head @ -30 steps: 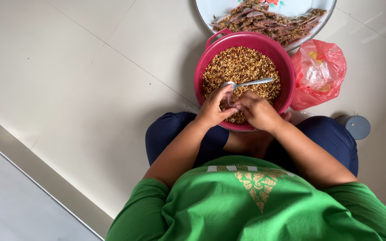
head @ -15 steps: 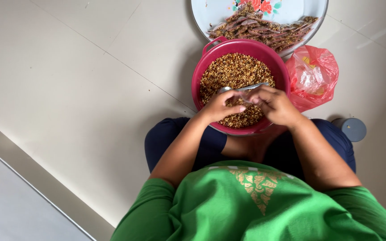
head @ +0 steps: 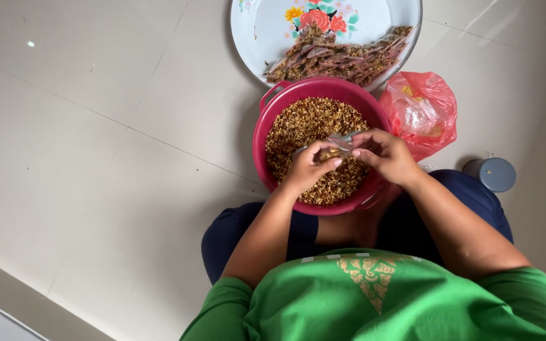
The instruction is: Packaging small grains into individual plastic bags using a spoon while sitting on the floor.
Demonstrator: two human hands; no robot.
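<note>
Clear packet [head: 338, 146] pinched between both hands [head: 349, 161] above red basin [head: 263, 136].

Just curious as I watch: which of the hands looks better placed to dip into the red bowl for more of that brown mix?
Probably the left hand: it hangs over the brown mix in the red bowl, while the right hand pinches the small clear packet.

Floral tray [head: 260, 38] top cut off; bowl [head: 266, 126] rim behind hands

Soft, even daylight fills the scene. The floor tiles [head: 83, 126] show faint glare at top right. Focus is sharp; shadows are weak.
</note>
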